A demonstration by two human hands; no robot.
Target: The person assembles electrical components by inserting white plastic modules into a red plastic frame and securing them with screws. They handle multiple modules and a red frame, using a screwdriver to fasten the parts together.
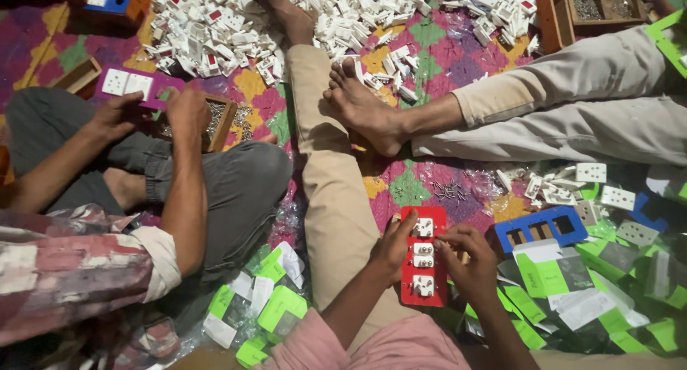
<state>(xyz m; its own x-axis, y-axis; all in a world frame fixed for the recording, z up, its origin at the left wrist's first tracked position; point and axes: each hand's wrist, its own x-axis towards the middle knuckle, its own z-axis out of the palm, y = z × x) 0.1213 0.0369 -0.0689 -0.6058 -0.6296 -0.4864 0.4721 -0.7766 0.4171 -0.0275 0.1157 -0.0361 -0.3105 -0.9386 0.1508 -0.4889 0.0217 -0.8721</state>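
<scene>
Over my lap I hold a red rectangular plate (pixel 411 288) fitted with three white switch modules (pixel 423 255) in a column. My left hand (pixel 392 245) grips the plate's left edge, thumb near its top corner. My right hand (pixel 469 261) is curled against the plate's right edge, fingertips touching beside the upper and middle modules. Whether it also pinches something small I cannot tell. My beige trouser leg (pixel 330 191) stretches away up the patterned mat.
A co-worker at left holds a purple plate (pixel 129 84) over a wooden box of screws (pixel 223 119). Another person's legs (pixel 558 105) cross the right. A blue plate (pixel 540 227), loose screws (pixel 449 191), green packets (pixel 551 277) and a white module pile (pixel 215 26) surround me.
</scene>
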